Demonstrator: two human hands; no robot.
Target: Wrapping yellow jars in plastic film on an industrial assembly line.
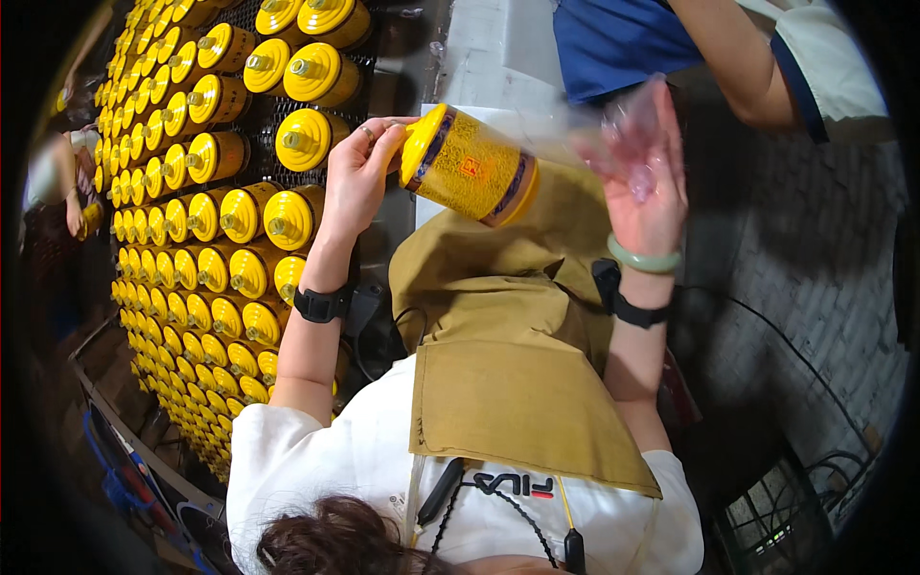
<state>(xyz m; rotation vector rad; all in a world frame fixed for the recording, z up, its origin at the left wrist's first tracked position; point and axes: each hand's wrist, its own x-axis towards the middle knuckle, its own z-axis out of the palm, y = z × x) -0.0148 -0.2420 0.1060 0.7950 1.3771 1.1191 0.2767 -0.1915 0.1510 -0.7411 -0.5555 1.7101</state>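
My left hand (356,177) pinches the top of a jar (471,165) at its yellow lid, holding it tilted on its side above my lap. The jar is clear-walled with a yellow pattern, dark bands and a small red mark. To its right, my right hand (647,196) is raised, with crumpled clear plastic film (628,144) held against its palm and fingers. Motion blurs the film and the fingertips. A pale blurred streak lies between the film and the jar's base; I cannot tell whether the two touch.
Many similar yellow-lidded jars (289,220) stand in rows on a dark mesh surface (264,107) at my left. Another person's arm (733,62) and blue cloth (623,48) are at the far right. A black cable (795,355) runs across the right side.
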